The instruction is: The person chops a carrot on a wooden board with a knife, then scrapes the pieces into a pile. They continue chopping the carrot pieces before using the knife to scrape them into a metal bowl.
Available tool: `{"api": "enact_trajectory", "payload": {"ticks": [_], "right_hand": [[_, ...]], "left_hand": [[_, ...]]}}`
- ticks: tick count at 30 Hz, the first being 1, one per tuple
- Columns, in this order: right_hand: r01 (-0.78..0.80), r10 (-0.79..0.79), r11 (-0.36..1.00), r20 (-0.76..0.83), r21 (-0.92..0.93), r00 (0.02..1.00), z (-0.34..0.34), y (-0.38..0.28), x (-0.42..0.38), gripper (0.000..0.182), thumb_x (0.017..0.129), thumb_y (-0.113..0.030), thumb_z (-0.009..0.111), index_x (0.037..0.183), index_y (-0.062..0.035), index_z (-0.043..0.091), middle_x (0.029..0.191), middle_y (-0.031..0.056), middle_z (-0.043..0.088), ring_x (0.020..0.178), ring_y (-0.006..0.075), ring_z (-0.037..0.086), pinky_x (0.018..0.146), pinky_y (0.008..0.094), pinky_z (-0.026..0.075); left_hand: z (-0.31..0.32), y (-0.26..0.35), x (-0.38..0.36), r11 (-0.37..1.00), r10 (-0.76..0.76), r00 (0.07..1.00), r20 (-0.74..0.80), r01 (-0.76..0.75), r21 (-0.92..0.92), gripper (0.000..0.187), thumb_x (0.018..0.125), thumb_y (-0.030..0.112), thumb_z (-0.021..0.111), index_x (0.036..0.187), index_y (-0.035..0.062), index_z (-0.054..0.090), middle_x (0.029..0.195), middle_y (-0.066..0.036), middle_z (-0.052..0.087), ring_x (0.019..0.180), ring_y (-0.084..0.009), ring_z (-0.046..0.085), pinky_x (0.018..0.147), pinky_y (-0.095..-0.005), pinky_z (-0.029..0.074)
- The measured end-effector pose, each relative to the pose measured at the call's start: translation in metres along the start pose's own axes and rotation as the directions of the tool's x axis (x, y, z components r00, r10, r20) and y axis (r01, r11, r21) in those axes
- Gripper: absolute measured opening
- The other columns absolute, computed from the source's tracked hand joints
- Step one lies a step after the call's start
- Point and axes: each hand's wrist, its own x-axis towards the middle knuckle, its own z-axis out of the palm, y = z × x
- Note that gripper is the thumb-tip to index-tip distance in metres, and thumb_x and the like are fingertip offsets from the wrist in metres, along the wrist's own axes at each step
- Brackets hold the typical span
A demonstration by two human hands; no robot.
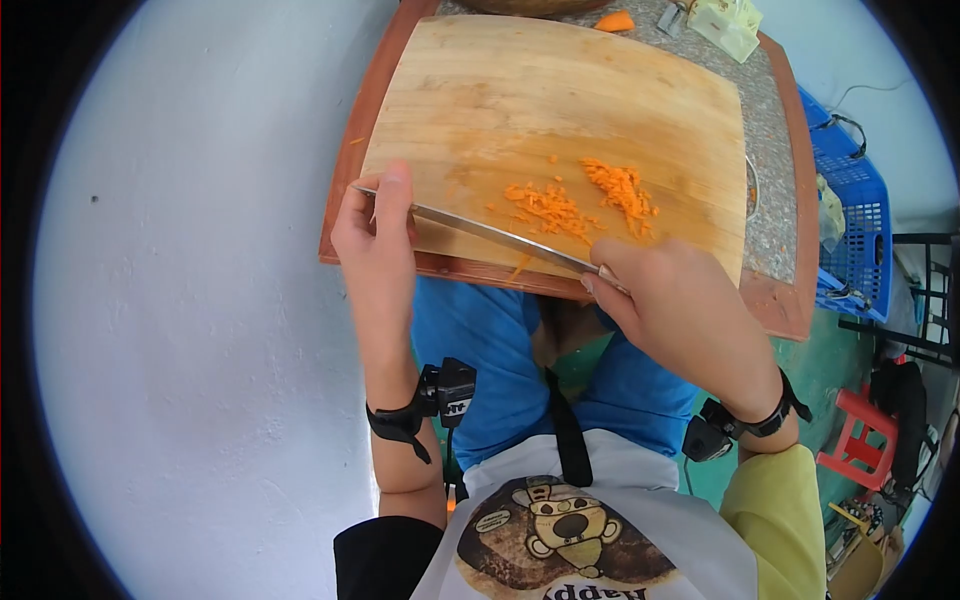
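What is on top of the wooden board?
On the board lie small heaps of chopped carrot and a knife. The right hand grips its handle, hiding it; the left hand presses the tip. Whatever lies under the blade is covered.

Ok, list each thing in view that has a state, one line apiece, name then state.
knife: lying low across the board's near edge, blade flat, held at both ends
left hand: fingers pressed on the blade tip
right hand: closed around the handle
carrot bits: finely minced, in two loose heaps on the board
cutting board: flat on the table, mostly bare
carrot piece: uncut, beyond the board
blue crate: on the floor, right of the table
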Motion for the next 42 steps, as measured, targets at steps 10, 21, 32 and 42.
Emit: {"api": "enact_trajectory", "payload": {"ticks": [10,21,32,42], "right_hand": [[0.110,-0.092,0.985,-0.131,0.136,0.987,0.004,0.006,0.022,0.020,0.081,-0.019,0.053,0.077,0.0002,0.052,0.063,0.0190,0.053,0.061,0.0363,0.053,0.054,0.0405,0.041],[-0.069,0.115,0.981,-0.263,0.179,0.958,-0.030,0.016,-0.022,0.021,0.080,-0.015,0.057,0.073,0.0036,0.050,0.050,0.0151,0.040,0.044,0.0229,0.031,0.043,0.0321,0.030],[-0.126,0.156,0.984,-0.266,0.127,0.951,-0.019,0.017,-0.028,0.018,0.080,-0.013,0.059,0.071,0.0006,0.050,0.049,0.0136,0.041,0.041,0.0260,0.036,0.042,0.0330,0.030],[-0.024,0.036,0.998,-0.205,0.060,0.978,-0.005,0.007,-0.026,0.019,0.078,-0.012,0.060,0.067,-0.0016,0.048,0.052,0.0152,0.045,0.049,0.0345,0.048,0.046,0.0387,0.036]], "left_hand": [[0.008,0.008,0.009,0.977,0.211,0.959,-0.190,-0.215,-0.002,0.036,0.087,0.037,0.051,0.084,0.0025,0.057,0.071,-0.001,0.050,0.063,-0.0093,0.046,0.062,-0.0223,0.039],[0.011,-0.029,-0.069,0.739,0.007,0.940,0.341,-0.234,0.631,0.025,0.080,0.023,0.063,0.075,-0.0013,0.062,0.058,-0.011,0.059,0.049,-0.0133,0.055,0.048,-0.0269,0.042],[0.021,-0.007,-0.043,0.639,0.093,0.945,0.314,-0.298,0.709,0.027,0.081,0.023,0.060,0.070,-0.0017,0.063,0.051,-0.010,0.055,0.044,-0.0170,0.051,0.044,-0.0278,0.038],[-0.010,-0.016,-0.020,0.744,0.124,0.979,0.161,-0.199,0.638,0.034,0.089,0.025,0.048,0.076,-0.0032,0.061,0.061,-0.008,0.057,0.050,-0.0121,0.049,0.048,-0.0255,0.038]]}}
